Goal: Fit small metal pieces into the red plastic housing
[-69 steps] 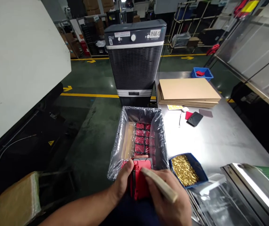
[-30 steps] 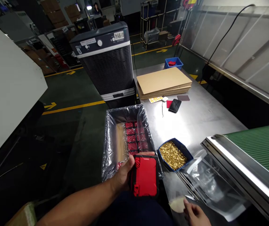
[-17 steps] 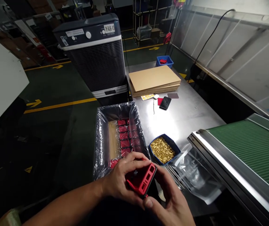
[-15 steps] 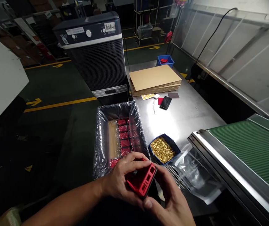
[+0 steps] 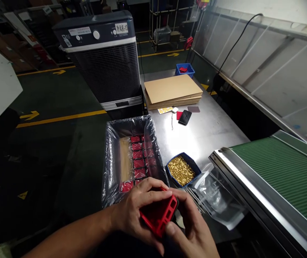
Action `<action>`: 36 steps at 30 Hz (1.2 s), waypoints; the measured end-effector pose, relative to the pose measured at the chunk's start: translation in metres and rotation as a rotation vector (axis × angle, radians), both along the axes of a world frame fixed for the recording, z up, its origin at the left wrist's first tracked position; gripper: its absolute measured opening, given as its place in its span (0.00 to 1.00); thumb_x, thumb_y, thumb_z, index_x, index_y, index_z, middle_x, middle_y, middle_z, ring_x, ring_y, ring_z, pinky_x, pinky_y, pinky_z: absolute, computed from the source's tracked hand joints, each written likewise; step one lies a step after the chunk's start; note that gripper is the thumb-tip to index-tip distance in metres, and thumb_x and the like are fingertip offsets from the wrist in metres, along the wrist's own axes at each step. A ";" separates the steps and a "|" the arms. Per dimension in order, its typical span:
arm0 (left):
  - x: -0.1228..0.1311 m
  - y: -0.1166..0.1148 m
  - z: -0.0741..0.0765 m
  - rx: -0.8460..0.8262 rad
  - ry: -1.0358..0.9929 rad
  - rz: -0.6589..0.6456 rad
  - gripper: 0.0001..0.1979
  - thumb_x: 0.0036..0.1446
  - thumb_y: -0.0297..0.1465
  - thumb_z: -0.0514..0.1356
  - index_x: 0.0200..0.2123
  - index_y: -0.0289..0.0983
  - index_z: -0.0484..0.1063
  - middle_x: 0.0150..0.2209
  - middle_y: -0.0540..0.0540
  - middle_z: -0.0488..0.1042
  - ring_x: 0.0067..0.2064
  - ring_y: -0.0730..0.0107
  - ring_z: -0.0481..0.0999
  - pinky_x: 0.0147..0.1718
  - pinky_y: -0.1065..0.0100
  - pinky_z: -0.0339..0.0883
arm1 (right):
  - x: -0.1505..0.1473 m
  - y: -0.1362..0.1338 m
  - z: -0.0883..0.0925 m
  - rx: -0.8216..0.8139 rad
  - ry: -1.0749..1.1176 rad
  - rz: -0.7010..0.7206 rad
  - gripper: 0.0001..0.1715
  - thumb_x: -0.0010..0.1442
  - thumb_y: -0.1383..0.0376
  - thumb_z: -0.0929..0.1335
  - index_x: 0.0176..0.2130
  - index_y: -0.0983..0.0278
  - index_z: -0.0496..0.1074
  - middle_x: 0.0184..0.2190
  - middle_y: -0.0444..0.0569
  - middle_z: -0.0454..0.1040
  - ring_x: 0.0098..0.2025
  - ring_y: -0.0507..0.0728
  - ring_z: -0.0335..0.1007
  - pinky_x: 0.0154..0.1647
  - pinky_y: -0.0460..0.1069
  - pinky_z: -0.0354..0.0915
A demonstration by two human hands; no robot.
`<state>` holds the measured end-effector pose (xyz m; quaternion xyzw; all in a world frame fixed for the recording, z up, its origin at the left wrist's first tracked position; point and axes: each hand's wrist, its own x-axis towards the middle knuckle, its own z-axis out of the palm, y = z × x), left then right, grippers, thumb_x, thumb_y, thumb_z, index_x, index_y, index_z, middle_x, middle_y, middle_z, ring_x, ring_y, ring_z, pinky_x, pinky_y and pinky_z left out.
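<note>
A red plastic housing with rectangular cutouts along one edge is between my two hands at the bottom centre, its hollow inside facing up. My left hand grips it from the left, fingers over the far edge. Closed on the right side is my right hand, its thumb at the near end of the cutout edge and its index finger at the far corner. Just beyond stands a dark bin lined with clear plastic, where red parts lie in rows beside a strip of brown cardboard.
A blue tray of small brass-coloured pieces sits on the metal table, by a clear plastic bag. A green conveyor runs along the right. Cardboard sheets and an air cooler stand farther back.
The housing has tilted a little in my hands, and a small dark spot inside it no longer shows. My right thumb has moved up onto the cutout edge. The view has shifted slightly.
</note>
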<state>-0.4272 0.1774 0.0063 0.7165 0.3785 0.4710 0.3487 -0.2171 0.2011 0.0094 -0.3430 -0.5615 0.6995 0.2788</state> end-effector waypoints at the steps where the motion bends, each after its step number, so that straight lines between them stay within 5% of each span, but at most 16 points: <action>1: 0.000 -0.001 0.000 -0.008 0.008 -0.005 0.51 0.40 0.54 0.73 0.65 0.41 0.63 0.54 0.38 0.67 0.55 0.54 0.70 0.56 0.58 0.69 | -0.002 0.000 0.002 -0.013 -0.005 -0.003 0.25 0.62 0.55 0.68 0.57 0.56 0.65 0.55 0.50 0.67 0.57 0.55 0.66 0.58 0.46 0.66; 3: -0.001 -0.005 -0.002 -0.036 0.027 -0.024 0.51 0.40 0.54 0.72 0.65 0.42 0.63 0.54 0.38 0.67 0.55 0.54 0.70 0.56 0.59 0.68 | -0.006 0.001 0.001 -0.104 -0.027 -0.054 0.20 0.65 0.52 0.65 0.50 0.61 0.70 0.51 0.52 0.70 0.53 0.55 0.69 0.54 0.46 0.67; 5: -0.003 -0.008 -0.005 -0.075 0.031 -0.045 0.51 0.40 0.54 0.73 0.65 0.43 0.62 0.55 0.38 0.66 0.56 0.54 0.69 0.57 0.59 0.67 | -0.011 0.003 -0.016 -0.223 -0.055 -0.143 0.26 0.66 0.47 0.61 0.43 0.65 0.73 0.48 0.55 0.73 0.50 0.56 0.71 0.51 0.48 0.68; 10: -0.008 -0.014 -0.011 -0.213 -0.003 -0.044 0.47 0.43 0.53 0.71 0.64 0.46 0.63 0.57 0.38 0.62 0.58 0.52 0.67 0.57 0.57 0.67 | 0.017 0.001 -0.129 -0.362 -0.382 -0.361 0.41 0.54 0.35 0.62 0.44 0.68 0.70 0.40 0.58 0.75 0.41 0.59 0.73 0.49 0.53 0.70; 13: -0.009 -0.018 -0.014 -0.238 -0.004 -0.032 0.47 0.43 0.54 0.71 0.64 0.48 0.62 0.57 0.38 0.62 0.58 0.51 0.67 0.57 0.57 0.67 | 0.064 -0.008 -0.196 -0.339 -0.770 -0.507 0.32 0.57 0.44 0.62 0.39 0.72 0.69 0.38 0.63 0.73 0.41 0.63 0.71 0.49 0.58 0.67; 16: -0.010 -0.021 -0.016 -0.266 0.003 -0.028 0.47 0.41 0.54 0.71 0.64 0.48 0.62 0.58 0.37 0.62 0.59 0.49 0.67 0.57 0.55 0.67 | 0.109 -0.019 -0.234 -0.192 -1.040 -0.540 0.24 0.61 0.55 0.60 0.49 0.69 0.68 0.49 0.61 0.70 0.50 0.63 0.67 0.51 0.58 0.62; 21: -0.006 -0.016 -0.016 -0.290 0.012 -0.010 0.47 0.39 0.53 0.73 0.63 0.47 0.64 0.56 0.37 0.63 0.57 0.49 0.68 0.56 0.54 0.67 | 0.143 -0.024 -0.254 -0.017 -1.077 -0.333 0.22 0.60 0.55 0.61 0.51 0.56 0.71 0.48 0.49 0.69 0.41 0.59 0.67 0.38 0.52 0.57; 27: 0.003 -0.009 -0.017 -0.411 -0.132 0.009 0.50 0.30 0.53 0.76 0.59 0.44 0.70 0.53 0.38 0.66 0.54 0.49 0.69 0.56 0.55 0.65 | 0.151 -0.027 -0.261 -0.008 -0.953 -0.394 0.29 0.51 0.41 0.64 0.38 0.61 0.72 0.43 0.53 0.70 0.41 0.63 0.67 0.42 0.57 0.60; 30: 0.009 -0.010 -0.017 -0.721 -0.500 0.040 0.45 0.42 0.58 0.69 0.58 0.38 0.71 0.50 0.36 0.70 0.50 0.50 0.73 0.51 0.55 0.68 | 0.147 -0.032 -0.261 -0.104 -0.839 -0.503 0.38 0.40 0.37 0.68 0.39 0.63 0.70 0.38 0.56 0.73 0.43 0.66 0.70 0.47 0.60 0.64; 32: 0.013 -0.011 -0.018 -0.933 -0.827 0.005 0.42 0.51 0.60 0.62 0.59 0.36 0.69 0.47 0.35 0.74 0.45 0.50 0.78 0.45 0.54 0.71 | 0.140 -0.034 -0.259 -0.198 -0.769 -0.580 0.52 0.36 0.36 0.69 0.51 0.66 0.66 0.34 0.56 0.74 0.38 0.66 0.73 0.43 0.59 0.68; 34: 0.016 -0.012 -0.021 -1.084 -1.056 -0.058 0.43 0.51 0.62 0.60 0.57 0.34 0.70 0.46 0.34 0.76 0.43 0.49 0.80 0.43 0.55 0.72 | 0.131 -0.033 -0.251 -0.307 -0.669 -0.643 0.63 0.34 0.36 0.70 0.59 0.68 0.58 0.28 0.52 0.73 0.33 0.64 0.73 0.35 0.56 0.70; 36: 0.015 -0.013 -0.025 -1.149 -1.159 -0.104 0.45 0.48 0.65 0.59 0.53 0.31 0.73 0.46 0.35 0.77 0.44 0.49 0.80 0.45 0.56 0.72 | 0.121 -0.030 -0.239 -0.470 -0.527 -0.685 0.63 0.31 0.39 0.73 0.59 0.65 0.60 0.28 0.50 0.73 0.29 0.60 0.71 0.28 0.52 0.68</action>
